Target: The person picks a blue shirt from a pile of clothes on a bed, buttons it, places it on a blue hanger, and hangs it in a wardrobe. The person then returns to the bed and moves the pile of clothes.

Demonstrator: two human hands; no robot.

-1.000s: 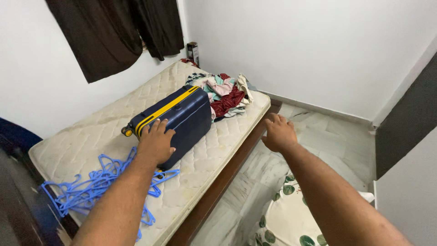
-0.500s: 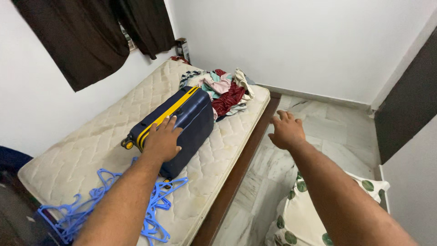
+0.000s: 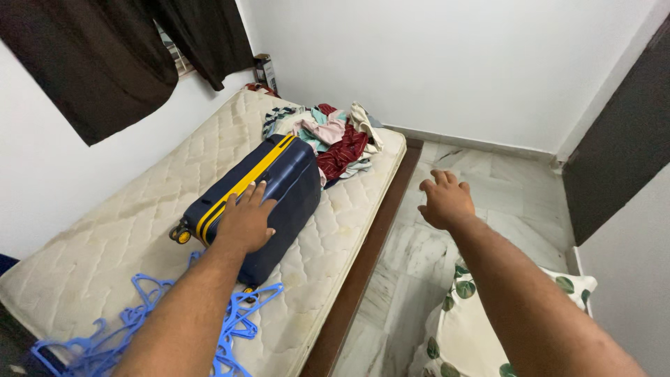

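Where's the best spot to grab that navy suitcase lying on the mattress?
Probably by its near edge, coming from the bed's open floor side. The navy suitcase lies flat with its wheels toward the blue hangers; the left hand rests open on top. No handle shows clearly.

My navy hard-shell suitcase is lying on its side on the quilted mattress, closed, with a yellow band running lengthwise along its upper edge. It is sitting at a slant, its yellow-hubbed wheels pointing toward the near left and its far end touching the heap of clothes. Its near lower corner is resting just against the tangle of blue hangers.
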